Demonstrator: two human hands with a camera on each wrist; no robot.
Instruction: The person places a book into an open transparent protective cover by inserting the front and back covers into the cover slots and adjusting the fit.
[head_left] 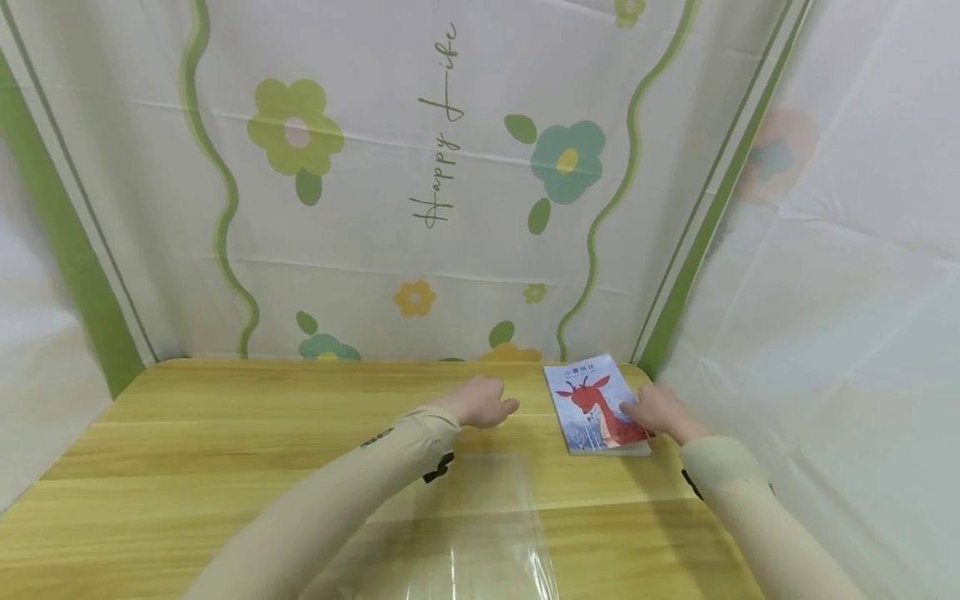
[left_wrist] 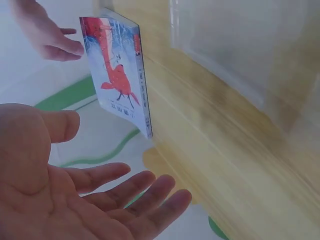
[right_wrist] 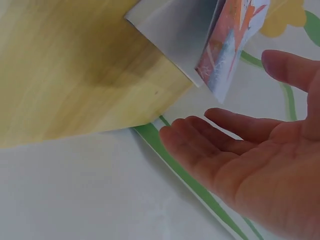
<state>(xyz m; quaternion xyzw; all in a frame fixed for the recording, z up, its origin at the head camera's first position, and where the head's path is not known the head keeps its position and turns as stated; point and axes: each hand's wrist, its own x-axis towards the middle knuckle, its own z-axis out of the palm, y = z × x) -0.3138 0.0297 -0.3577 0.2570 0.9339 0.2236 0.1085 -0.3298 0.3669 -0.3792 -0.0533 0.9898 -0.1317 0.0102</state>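
A thin picture book [head_left: 588,417] with a red deer on its pale blue cover lies at the back right of the wooden table. My right hand [head_left: 663,412] is at its right edge, and the thumb overlaps the cover in the head view. From the right wrist, this hand [right_wrist: 240,155] shows spread thumb and fingers beside the book's front cover [right_wrist: 232,55], whose corner stands up from the pages. Left of the book, my left hand [head_left: 480,402] hovers over the table holding nothing; the left wrist view shows its palm [left_wrist: 75,185] with fingers extended.
A clear plastic sheet [head_left: 480,525] lies on the wooden table [head_left: 225,467] in front of my left hand. Behind the table hangs a white curtain [head_left: 360,225] printed with flowers. Another white curtain [head_left: 847,350] borders the right side, close to my right arm.
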